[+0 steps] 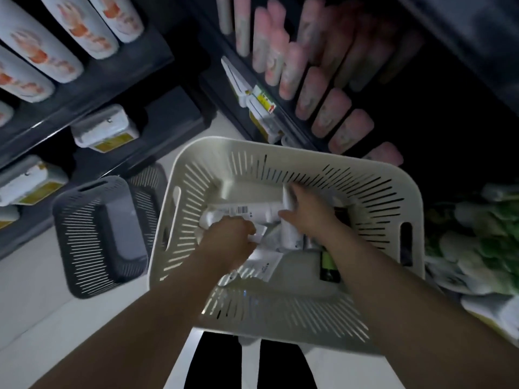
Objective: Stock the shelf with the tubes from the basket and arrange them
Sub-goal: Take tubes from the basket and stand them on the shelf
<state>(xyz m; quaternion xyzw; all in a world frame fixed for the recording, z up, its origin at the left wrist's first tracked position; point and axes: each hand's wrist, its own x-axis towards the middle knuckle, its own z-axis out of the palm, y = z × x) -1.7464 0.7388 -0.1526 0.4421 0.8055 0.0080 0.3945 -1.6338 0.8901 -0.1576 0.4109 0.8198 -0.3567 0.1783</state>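
Observation:
A cream slotted basket stands on the floor in front of me, with several white tubes lying in its bottom. One white tube with a barcode lies across the middle. Both my hands are down inside the basket. My left hand is curled around a white tube near the centre. My right hand grips another white tube that points up toward the far wall. A dark green-labelled item lies under my right forearm. Pink tubes stand in rows on the dark shelf at upper right.
A grey slotted basket sits on the pale floor to the left of the cream one. White tubes with orange prints fill the upper-left shelf, above price-tag holders. Green-and-white packs lie at right. My dark trouser legs show below.

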